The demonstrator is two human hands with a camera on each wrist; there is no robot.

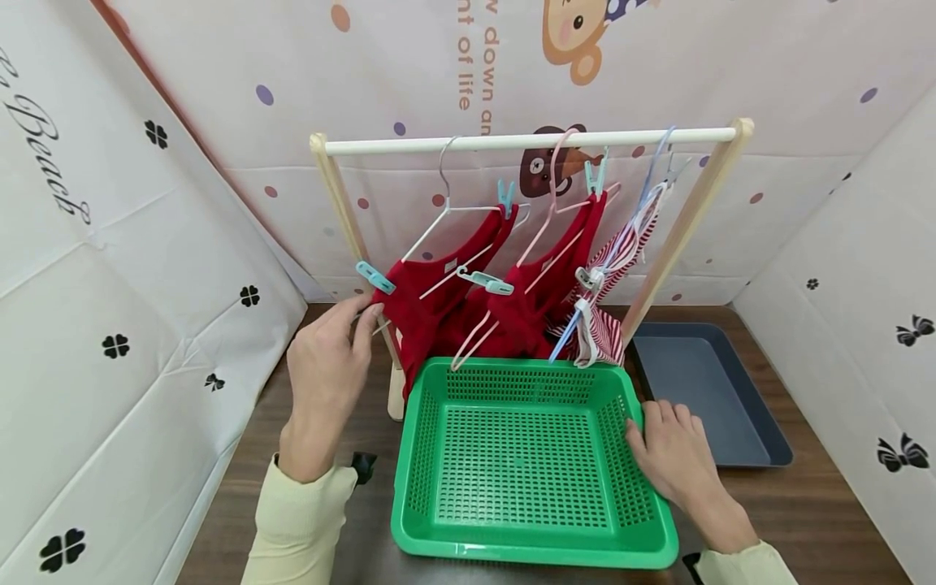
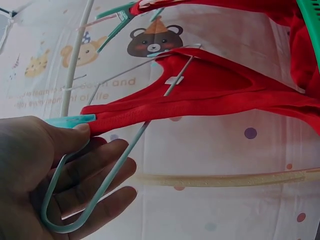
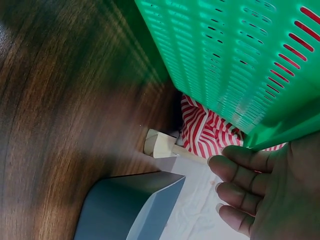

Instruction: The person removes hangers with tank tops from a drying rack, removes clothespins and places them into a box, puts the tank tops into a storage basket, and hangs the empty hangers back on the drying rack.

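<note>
My left hand (image 1: 329,357) pinches the shoulder strap of a red tank top (image 2: 210,105) between thumb and fingers, beside a teal clothespin (image 1: 375,277). The end of the white hanger (image 2: 102,187) crosses in front of those fingers in the left wrist view. A second teal clothespin (image 1: 506,197) sits on the other strap. My right hand (image 1: 676,451) rests over the right rim of a green basket (image 1: 534,554), thumb inside and fingers loosely straight outside. Another red top (image 1: 526,301) hangs from a pink hanger (image 1: 536,236), with clothespins at its straps.
Hangers hook over the white rod (image 1: 409,146) of a wooden-sided rack (image 1: 687,236). A red-and-white striped garment (image 1: 607,333) hangs at its right on a blue hanger (image 1: 563,337). A dark grey tray (image 1: 702,390) lies right of the basket on the wooden table (image 1: 826,504).
</note>
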